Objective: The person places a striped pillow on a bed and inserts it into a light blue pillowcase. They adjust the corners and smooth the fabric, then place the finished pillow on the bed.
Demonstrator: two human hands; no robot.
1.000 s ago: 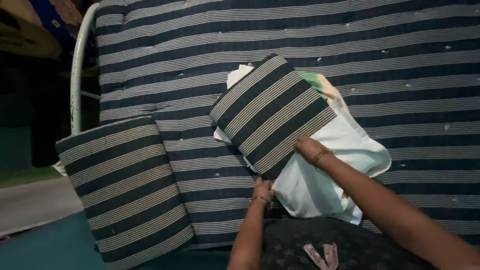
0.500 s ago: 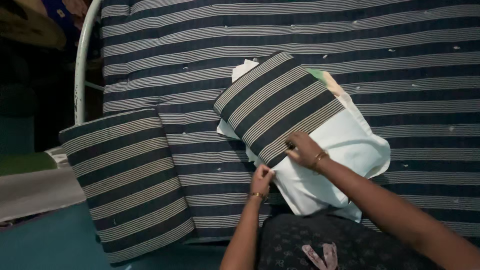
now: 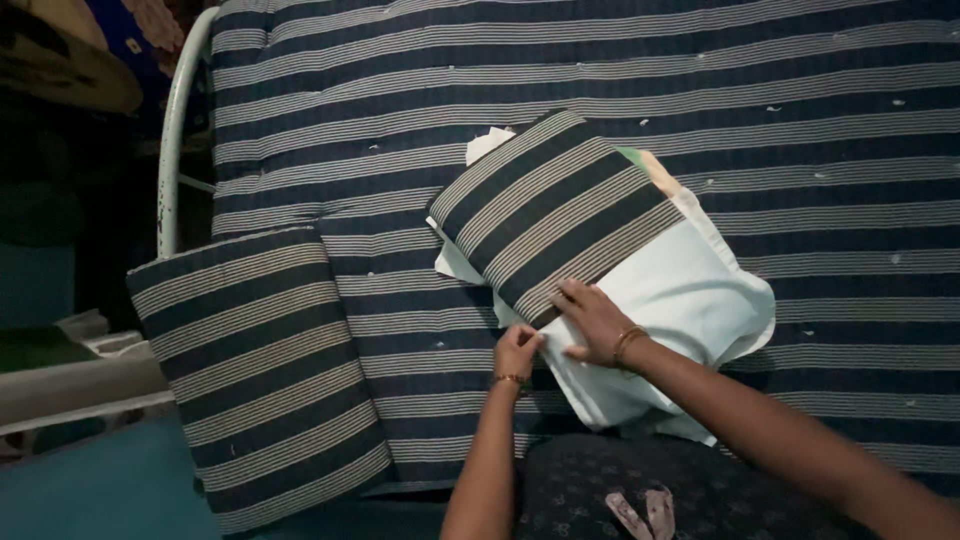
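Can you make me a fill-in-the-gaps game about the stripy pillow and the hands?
1. The dark blue and beige striped pillow lies partly on top of a plain ____ fabric pillowcase.
2. Both the left hand and the right hand wear a thin gold ____ at the wrist.
3. A second striped cushion lies to the ____ of both hands.
4. The big mattress under everything has a ____ pattern.

Missing words: white; bangle; left; striped

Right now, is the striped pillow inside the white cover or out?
Partly in. The striped pillow sticks out of the white cover; both hands, left hand and right hand, work at the opening.
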